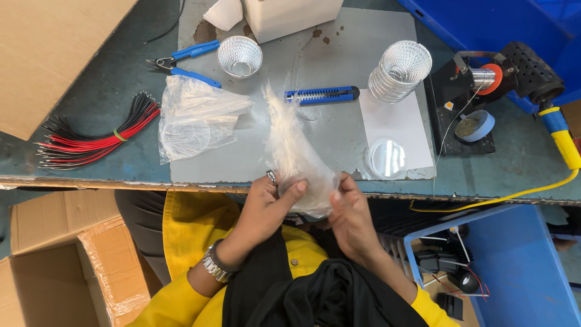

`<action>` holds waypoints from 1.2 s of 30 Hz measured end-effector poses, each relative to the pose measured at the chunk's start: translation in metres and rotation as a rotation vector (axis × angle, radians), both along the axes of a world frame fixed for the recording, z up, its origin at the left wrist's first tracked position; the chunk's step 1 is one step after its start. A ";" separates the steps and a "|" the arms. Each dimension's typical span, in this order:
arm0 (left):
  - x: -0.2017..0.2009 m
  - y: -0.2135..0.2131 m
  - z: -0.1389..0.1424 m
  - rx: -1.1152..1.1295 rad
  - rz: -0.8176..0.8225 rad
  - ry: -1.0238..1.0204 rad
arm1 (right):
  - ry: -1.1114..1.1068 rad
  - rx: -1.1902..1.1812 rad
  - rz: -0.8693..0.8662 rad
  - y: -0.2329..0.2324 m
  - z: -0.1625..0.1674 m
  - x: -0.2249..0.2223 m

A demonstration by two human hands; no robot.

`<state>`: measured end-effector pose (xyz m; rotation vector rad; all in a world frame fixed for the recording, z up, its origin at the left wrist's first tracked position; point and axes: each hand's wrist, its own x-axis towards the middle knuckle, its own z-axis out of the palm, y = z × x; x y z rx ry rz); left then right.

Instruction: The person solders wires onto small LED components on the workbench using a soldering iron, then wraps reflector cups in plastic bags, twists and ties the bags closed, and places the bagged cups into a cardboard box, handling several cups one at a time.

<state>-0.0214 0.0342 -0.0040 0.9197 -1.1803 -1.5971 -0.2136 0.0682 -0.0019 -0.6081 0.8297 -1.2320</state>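
At the near edge of the bench (pixel 91 175), a clear plastic bag (pixel 296 163) is pinched between both hands, its open top blurred and standing up over the grey mat (pixel 339 60). Something round and clear seems to sit in the bag's bottom, though I cannot tell what. The left hand (pixel 266 203) grips the bag's lower left side, thumb across the film, a ring on one finger and a metal watch on the wrist. The right hand (pixel 348 209) clenches the lower right side with fingertips curled in. Both wrists rise from the lap, elbows tucked in yellow sleeves.

Because the bag hangs just past the bench edge, a slack grip could probably drop its contents to the lap or floor.

Further out lie a second crumpled bag (pixel 193 115), a blue utility knife (pixel 321 94), a stack of silver reflector cups (pixel 396 71), a single cup (pixel 239 56), blue-handled cutters (pixel 184 60), and a bundle of red and black wires (pixel 100 136).
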 end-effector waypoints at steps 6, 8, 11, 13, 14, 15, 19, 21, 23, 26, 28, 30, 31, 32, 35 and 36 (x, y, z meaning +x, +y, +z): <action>0.015 0.004 0.009 0.127 -0.441 0.067 | 0.042 -0.105 0.307 -0.004 0.001 -0.020; 0.017 0.007 0.011 0.056 -0.499 0.076 | 0.144 -0.093 0.317 -0.005 -0.001 -0.025; 0.022 0.009 0.013 0.107 -0.521 0.046 | 0.163 -0.065 0.219 -0.008 -0.003 -0.030; 0.026 0.008 0.014 0.084 -0.499 -0.017 | 0.119 -0.036 0.160 -0.010 -0.003 -0.032; 0.028 0.007 0.015 0.073 -0.488 -0.048 | 0.089 -0.018 0.153 -0.010 -0.002 -0.032; 0.028 0.007 0.016 0.065 -0.473 -0.043 | 0.060 -0.001 0.145 -0.011 -0.002 -0.033; 0.027 0.005 0.019 0.137 -0.404 0.043 | 0.018 0.019 0.114 -0.013 0.002 -0.030; 0.025 0.006 0.021 0.088 -0.377 0.023 | -0.006 -0.041 0.115 -0.014 0.003 -0.027; 0.022 0.006 0.021 -0.102 -0.363 -0.092 | 0.044 -0.071 0.145 -0.013 0.004 -0.023; 0.018 0.007 0.018 0.024 -0.409 0.067 | 0.092 -0.106 0.183 -0.011 0.005 -0.020; 0.018 0.009 0.014 0.090 -0.433 0.065 | 0.091 -0.132 0.189 -0.011 0.006 -0.021; 0.021 0.010 0.010 0.195 -0.352 0.122 | 0.066 -0.170 0.177 -0.016 0.007 -0.022; 0.024 0.011 0.008 0.268 -0.257 0.181 | 0.071 -0.173 0.146 -0.019 0.008 -0.022; 0.028 0.011 0.007 0.340 -0.160 0.239 | 0.076 -0.177 0.117 -0.024 0.009 -0.022; 0.046 0.012 0.006 0.299 0.039 0.343 | 0.070 -0.204 0.129 -0.035 0.014 -0.012; 0.051 0.013 0.007 0.280 0.066 0.322 | 0.064 -0.215 0.151 -0.038 0.017 -0.008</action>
